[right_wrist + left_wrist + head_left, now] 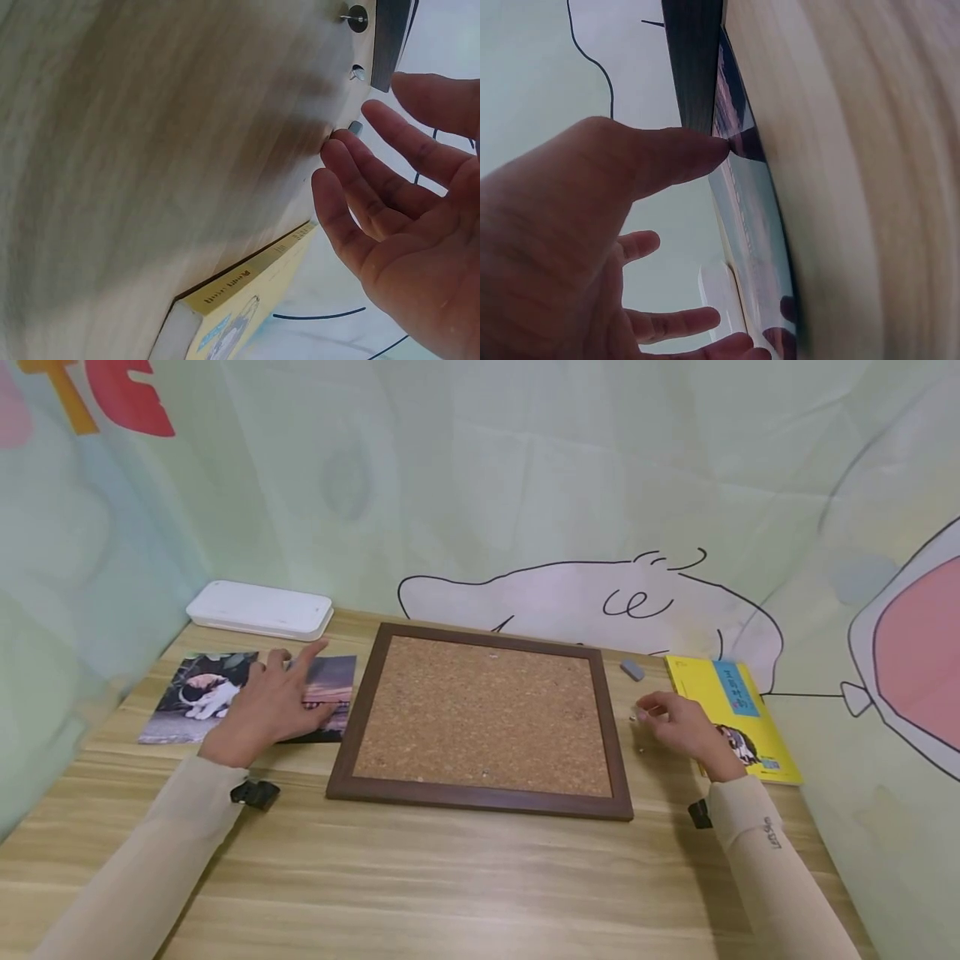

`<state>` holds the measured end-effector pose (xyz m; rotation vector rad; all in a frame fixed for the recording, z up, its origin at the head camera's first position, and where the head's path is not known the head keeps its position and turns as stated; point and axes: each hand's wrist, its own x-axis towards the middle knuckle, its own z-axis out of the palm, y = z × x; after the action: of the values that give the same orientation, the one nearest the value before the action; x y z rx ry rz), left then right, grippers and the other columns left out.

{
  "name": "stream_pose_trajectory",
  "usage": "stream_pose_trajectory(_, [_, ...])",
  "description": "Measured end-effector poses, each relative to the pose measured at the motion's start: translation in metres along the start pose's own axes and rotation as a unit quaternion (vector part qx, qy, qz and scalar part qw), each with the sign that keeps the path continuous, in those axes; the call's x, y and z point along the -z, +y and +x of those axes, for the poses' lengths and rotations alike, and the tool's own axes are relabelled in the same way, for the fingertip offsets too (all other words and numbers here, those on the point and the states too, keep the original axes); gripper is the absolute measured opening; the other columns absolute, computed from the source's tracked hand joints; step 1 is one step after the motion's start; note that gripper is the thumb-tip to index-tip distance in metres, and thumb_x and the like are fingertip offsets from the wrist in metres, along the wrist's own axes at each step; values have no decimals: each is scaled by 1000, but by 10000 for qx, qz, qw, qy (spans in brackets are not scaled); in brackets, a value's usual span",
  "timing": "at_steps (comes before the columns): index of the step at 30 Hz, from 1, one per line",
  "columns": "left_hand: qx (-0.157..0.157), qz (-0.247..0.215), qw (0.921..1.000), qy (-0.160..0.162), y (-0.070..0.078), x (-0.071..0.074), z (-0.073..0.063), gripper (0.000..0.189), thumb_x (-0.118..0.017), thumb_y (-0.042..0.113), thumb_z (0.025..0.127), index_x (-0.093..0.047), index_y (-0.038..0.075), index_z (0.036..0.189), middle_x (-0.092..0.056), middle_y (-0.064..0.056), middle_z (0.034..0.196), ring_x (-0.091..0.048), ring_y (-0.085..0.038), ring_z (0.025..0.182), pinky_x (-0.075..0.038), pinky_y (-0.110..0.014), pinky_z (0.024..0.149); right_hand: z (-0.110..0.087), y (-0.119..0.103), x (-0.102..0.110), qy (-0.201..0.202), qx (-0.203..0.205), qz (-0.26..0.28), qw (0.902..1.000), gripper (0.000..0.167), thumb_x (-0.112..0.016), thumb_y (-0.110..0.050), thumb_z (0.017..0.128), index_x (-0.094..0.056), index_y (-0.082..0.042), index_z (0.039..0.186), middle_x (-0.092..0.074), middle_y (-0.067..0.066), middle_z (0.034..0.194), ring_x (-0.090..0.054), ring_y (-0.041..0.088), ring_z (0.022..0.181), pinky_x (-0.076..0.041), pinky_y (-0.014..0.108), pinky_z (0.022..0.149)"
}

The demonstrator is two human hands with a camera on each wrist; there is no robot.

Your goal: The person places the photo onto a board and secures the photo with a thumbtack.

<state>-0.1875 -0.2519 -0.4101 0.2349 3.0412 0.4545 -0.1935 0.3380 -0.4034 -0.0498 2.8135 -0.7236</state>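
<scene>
My left hand (273,697) is over two photos at the left, fingers spread. One photo shows a cat (206,693); the other is a sunset photo (339,672), partly hidden by the hand. In the left wrist view my thumb touches the glossy sunset photo (754,214). To the right of the cork board (480,718) my right hand (678,727) is low over the table, fingers loosely bent. In the right wrist view its fingertips meet the tabletop, with two metal thumbtacks (358,19) lying close by. No object shows in its grasp.
The cork board has a dark brown frame and small metal spots at its top and bottom. A grey eraser (632,670) lies right of it, near a yellow book (705,685). A white case (258,610) sits at the back left. Printed cloth walls border the table.
</scene>
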Motion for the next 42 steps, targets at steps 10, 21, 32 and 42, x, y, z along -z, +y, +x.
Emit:
stream_pose_trajectory(10, [137, -232, 9994, -208, -2, -1, 1, 97, -74, 39, 96, -17, 15, 170, -25, -50, 156, -36, -74, 132, -48, -84, 89, 5, 3, -5, 109, 167, -162, 9997, 28, -60, -17, 108, -73, -4, 129, -63, 28, 139, -58, 45, 126, -50, 62, 106])
stream_pose_trajectory(21, [537, -638, 9964, -124, -7, 2, -2, 92, -76, 32, 93, -27, -1, 163, -17, -53, 157, -26, -77, 138, -35, -86, 103, 13, -2, -9, 224, 274, -434, 9984, 20, -66, -17, 106, -78, -6, 117, -64, 27, 132, -57, 40, 116, -50, 57, 100])
stream_pose_trajectory(32, [351, -533, 9979, 117, -15, 6, 1, 71, -74, 20, 95, -41, -8, 151, -48, -53, 135, -41, -70, 128, -36, -78, 104, 15, -3, -10, 447, 354, -535, 9969, 14, -70, -14, 103, -78, -4, 105, -60, 22, 114, -53, 35, 103, -45, 45, 87])
stream_pose_trajectory(42, [392, -1216, 9917, 151, -29, 8, 7, 55, -65, 13, 96, -54, -2, 147, -61, -39, 124, -60, -46, 97, -51, -57, 79, 14, -4, -10, 497, 165, -325, 9981, 15, -68, -12, 104, -76, 0, 107, -63, 22, 113, -55, 36, 106, -49, 52, 94])
